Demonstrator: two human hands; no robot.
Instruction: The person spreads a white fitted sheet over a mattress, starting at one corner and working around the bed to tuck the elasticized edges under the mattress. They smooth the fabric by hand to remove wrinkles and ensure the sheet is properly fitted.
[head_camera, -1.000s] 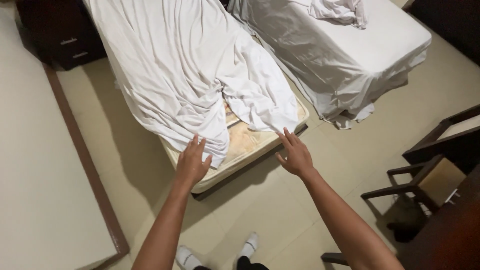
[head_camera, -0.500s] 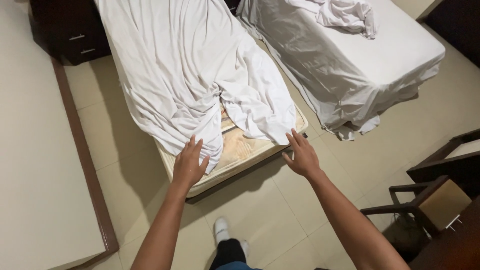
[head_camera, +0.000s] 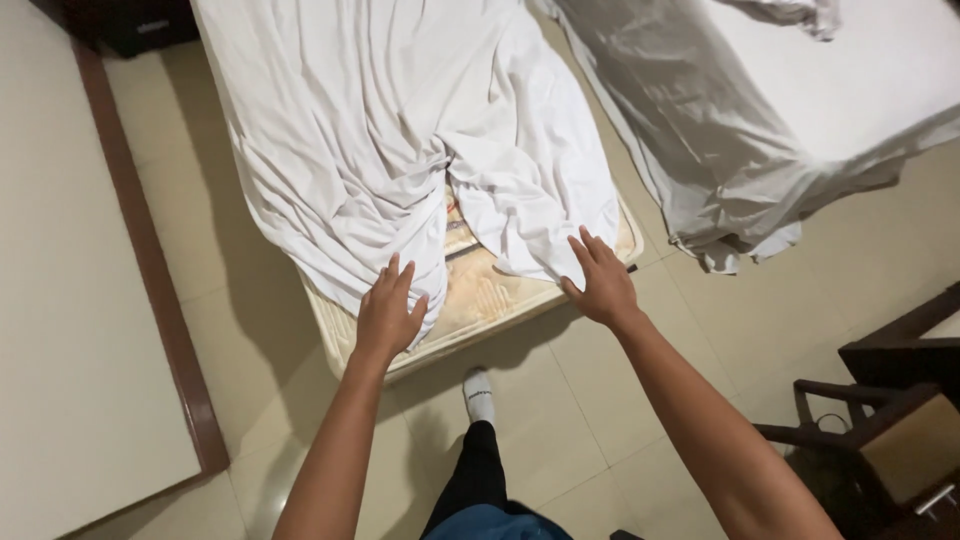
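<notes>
While hands reach bed (head_camera: 480, 300): second bed (head_camera: 850, 100) right, chair (head_camera: 890, 420) near.

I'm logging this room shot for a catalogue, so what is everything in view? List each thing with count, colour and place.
sheet: one, white, crumpled over the near bed, parted at the foot
mattress: one, cream patterned, bare at the foot end of the near bed
second bed: one, white covers, upper right
dark cabinet: one, dark brown, top left
wooden chair: one, dark frame with tan seat, lower right
floor: beige tiles
sock: one, white, on the foot by the bed
left hand: open, at the sheet's hem
right hand: open, at the sheet's hem
</notes>
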